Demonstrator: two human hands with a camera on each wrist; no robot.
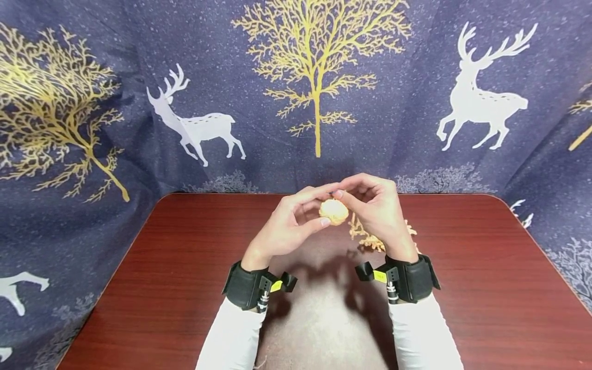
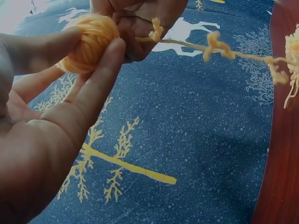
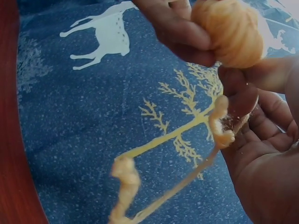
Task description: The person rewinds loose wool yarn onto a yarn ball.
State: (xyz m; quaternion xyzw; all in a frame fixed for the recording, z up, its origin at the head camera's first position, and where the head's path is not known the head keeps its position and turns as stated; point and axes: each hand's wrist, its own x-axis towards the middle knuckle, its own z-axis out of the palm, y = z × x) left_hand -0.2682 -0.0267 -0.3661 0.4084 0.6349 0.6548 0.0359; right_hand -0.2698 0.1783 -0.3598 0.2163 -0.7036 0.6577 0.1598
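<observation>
A small ball of pale orange yarn (image 1: 333,211) is held above the table between the thumb and fingers of my left hand (image 1: 289,221). In the left wrist view the wound strands of the yarn ball (image 2: 89,44) show clearly. Close against the ball, my right hand (image 1: 376,208) pinches the yarn strand with thumb and forefinger. From there the strand (image 3: 187,179), with small curled kinks along it, runs down. It leads to a loose heap of kinky yarn (image 1: 370,241) on the table, partly hidden under my right hand and wrist.
The reddish-brown table (image 1: 194,257) has a greyish, brightly lit middle area (image 1: 319,318). Behind it hangs a dark blue cloth (image 1: 398,128) printed with deer and trees. Each wrist wears a black strap with a small camera.
</observation>
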